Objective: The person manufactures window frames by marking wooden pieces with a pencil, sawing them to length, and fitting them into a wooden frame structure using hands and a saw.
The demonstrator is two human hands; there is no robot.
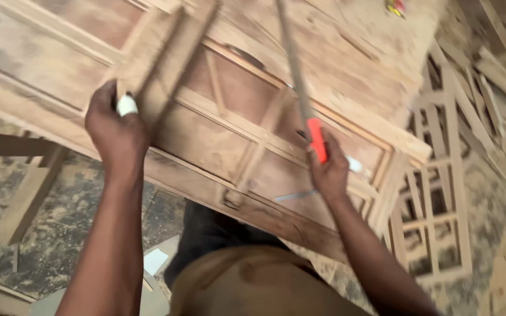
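We are clenching our left hand (pixel 115 126) around a wooden frame piece (pixel 165 58) at upper left, while our right hand (pixel 329 169) is grasping a saw (pixel 300 88) by its orange handle, rising above the panelled door (pixel 229 134).

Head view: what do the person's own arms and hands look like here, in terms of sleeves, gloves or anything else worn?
Both forearms are bare, with no sleeve in view. The left hand wears no glove; one finger carries a white wrap, like a bandage or tape. The right hand is bare too, with no ring visible. No watch or band shows on either wrist. The picture is motion-blurred, so finer detail cannot be told.
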